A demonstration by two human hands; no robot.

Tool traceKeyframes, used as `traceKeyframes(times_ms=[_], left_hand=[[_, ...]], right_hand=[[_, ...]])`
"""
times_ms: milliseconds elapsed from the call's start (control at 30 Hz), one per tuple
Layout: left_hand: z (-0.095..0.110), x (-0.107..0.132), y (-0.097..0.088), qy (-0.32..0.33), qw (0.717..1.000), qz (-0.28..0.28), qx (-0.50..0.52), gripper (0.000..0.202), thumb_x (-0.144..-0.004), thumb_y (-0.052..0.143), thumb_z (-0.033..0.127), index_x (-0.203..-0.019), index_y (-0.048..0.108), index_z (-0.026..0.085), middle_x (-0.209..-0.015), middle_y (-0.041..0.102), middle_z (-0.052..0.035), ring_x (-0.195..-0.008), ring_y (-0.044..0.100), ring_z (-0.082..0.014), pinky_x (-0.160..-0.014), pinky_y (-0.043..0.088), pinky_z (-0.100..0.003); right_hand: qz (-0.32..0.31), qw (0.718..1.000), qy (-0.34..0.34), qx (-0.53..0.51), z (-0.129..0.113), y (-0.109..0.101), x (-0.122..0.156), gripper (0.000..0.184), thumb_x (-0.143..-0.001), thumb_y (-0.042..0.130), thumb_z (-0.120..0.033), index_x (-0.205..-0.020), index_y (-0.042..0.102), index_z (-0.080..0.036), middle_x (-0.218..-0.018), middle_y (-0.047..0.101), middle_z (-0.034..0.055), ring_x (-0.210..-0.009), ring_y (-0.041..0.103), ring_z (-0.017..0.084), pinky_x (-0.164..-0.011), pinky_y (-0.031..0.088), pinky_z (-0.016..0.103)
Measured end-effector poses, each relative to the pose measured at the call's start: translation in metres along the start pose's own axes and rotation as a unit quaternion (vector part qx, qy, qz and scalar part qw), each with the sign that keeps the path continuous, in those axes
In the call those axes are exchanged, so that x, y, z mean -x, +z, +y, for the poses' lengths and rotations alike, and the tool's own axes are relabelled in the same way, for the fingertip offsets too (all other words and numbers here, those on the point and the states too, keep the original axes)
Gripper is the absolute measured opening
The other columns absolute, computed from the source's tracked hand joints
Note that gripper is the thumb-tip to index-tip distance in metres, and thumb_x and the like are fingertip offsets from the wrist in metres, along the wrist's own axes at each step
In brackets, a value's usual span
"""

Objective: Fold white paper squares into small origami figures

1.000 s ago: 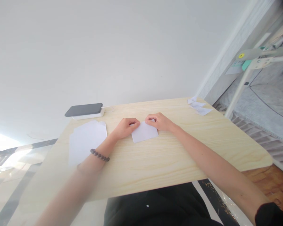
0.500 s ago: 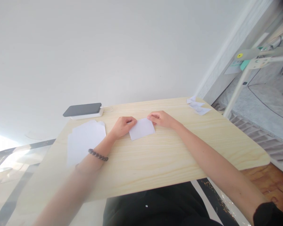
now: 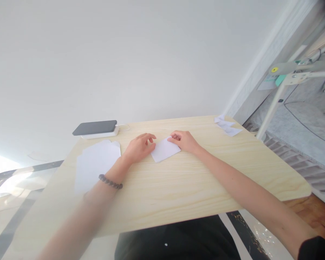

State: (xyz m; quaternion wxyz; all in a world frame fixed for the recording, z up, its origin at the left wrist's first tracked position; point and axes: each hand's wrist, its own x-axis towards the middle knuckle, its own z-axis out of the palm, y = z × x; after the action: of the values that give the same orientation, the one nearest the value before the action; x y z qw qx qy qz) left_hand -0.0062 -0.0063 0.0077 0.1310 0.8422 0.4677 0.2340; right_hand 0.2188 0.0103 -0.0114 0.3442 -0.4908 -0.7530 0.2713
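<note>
A small white sheet of paper (image 3: 165, 150) lies on the wooden table between my hands, slightly turned. My right hand (image 3: 182, 140) pinches its upper right corner between thumb and fingers. Beside the sheet's left edge is my left hand (image 3: 141, 146), its thumb and fingers apart with nothing between them; the thumb is close to the paper, and I cannot tell whether it touches. A dark beaded bracelet (image 3: 111, 181) circles my left wrist. Left of that hand lies a stack of white paper (image 3: 96, 164), partly covered by my forearm.
A dark phone (image 3: 94, 127) rests on a white block (image 3: 100, 135) at the table's back left, with a white cable. Several folded white paper pieces (image 3: 227, 126) lie at the back right. A pale wall stands behind the table (image 3: 206, 187); a white metal frame (image 3: 276, 97) is at right.
My left hand has let go of the sheet's left side and its fingers have spread. The sheet has turned a little, still held by my right hand.
</note>
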Motion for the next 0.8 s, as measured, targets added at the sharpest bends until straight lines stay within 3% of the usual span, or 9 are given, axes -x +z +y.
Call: traceKeyframes(times_ms=[67, 167, 333, 467, 633, 800], left_hand=[[0.000, 0.000, 0.000, 0.051, 0.999, -0.014, -0.003, 0.036, -0.078, 0.045, 0.037, -0.110, 0.056, 0.024, -0.098, 0.057, -0.0050, -0.084, 0.051, -0.0174, -0.076, 0.040, -0.029], [-0.002, 0.000, 0.001, 0.110, 0.992, -0.047, -0.031, 0.033, -0.079, 0.046, 0.040, -0.106, 0.060, 0.026, -0.102, 0.054, -0.0061, -0.095, 0.047, -0.0201, -0.086, 0.037, -0.033], [-0.007, -0.001, 0.004, 0.119, 0.990, -0.045, -0.064, 0.032, -0.083, 0.042, 0.036, -0.109, 0.059, 0.027, -0.101, 0.053, -0.0062, -0.094, 0.047, -0.0197, -0.086, 0.037, -0.035], [-0.007, -0.001, 0.004, 0.119, 0.990, -0.041, -0.060, 0.032, -0.084, 0.041, 0.036, -0.108, 0.060, 0.026, -0.100, 0.053, -0.0065, -0.094, 0.047, -0.0195, -0.086, 0.037, -0.034], [-0.007, -0.002, 0.002, 0.118, 0.991, -0.047, -0.039, 0.032, -0.084, 0.040, 0.036, -0.108, 0.059, 0.025, -0.101, 0.054, -0.0066, -0.095, 0.047, -0.0194, -0.087, 0.037, -0.033], [-0.008, -0.003, 0.003, 0.123, 0.990, -0.051, -0.039, 0.034, -0.086, 0.037, 0.032, -0.114, 0.054, 0.022, -0.103, 0.054, -0.0073, -0.097, 0.046, -0.0194, -0.088, 0.036, -0.034]], right_hand=[[0.019, 1.000, -0.006, 0.011, 0.000, 0.003, 0.000, 0.024, -0.070, 0.056, -0.038, -0.078, 0.062, -0.016, -0.070, 0.061, 0.0019, -0.059, 0.050, 0.010, -0.055, 0.038, 0.022], [0.038, 0.998, -0.020, 0.035, -0.001, 0.003, 0.002, 0.022, -0.071, 0.056, -0.037, -0.076, 0.062, -0.017, -0.067, 0.060, 0.0012, -0.059, 0.050, 0.010, -0.057, 0.039, 0.023], [-0.030, 0.990, -0.119, 0.075, -0.002, -0.005, 0.013, 0.022, -0.079, 0.048, -0.029, -0.093, 0.062, -0.018, -0.082, 0.060, 0.0035, -0.061, 0.050, 0.010, -0.061, 0.041, 0.024], [-0.052, 0.973, -0.204, 0.094, 0.001, -0.011, 0.020, 0.029, -0.084, 0.041, -0.022, -0.107, 0.059, -0.019, -0.099, 0.060, 0.0065, -0.090, 0.053, 0.015, -0.082, 0.042, 0.031], [-0.075, 0.963, -0.233, 0.115, 0.000, -0.013, 0.022, 0.037, -0.084, 0.038, -0.017, -0.118, 0.051, -0.024, -0.114, 0.056, 0.0030, -0.103, 0.048, 0.016, -0.092, 0.039, 0.035], [-0.092, 0.949, -0.259, 0.154, -0.003, -0.012, 0.023, 0.039, -0.085, 0.036, -0.015, -0.120, 0.049, -0.025, -0.118, 0.055, 0.0003, -0.100, 0.047, 0.016, -0.089, 0.041, 0.036]])
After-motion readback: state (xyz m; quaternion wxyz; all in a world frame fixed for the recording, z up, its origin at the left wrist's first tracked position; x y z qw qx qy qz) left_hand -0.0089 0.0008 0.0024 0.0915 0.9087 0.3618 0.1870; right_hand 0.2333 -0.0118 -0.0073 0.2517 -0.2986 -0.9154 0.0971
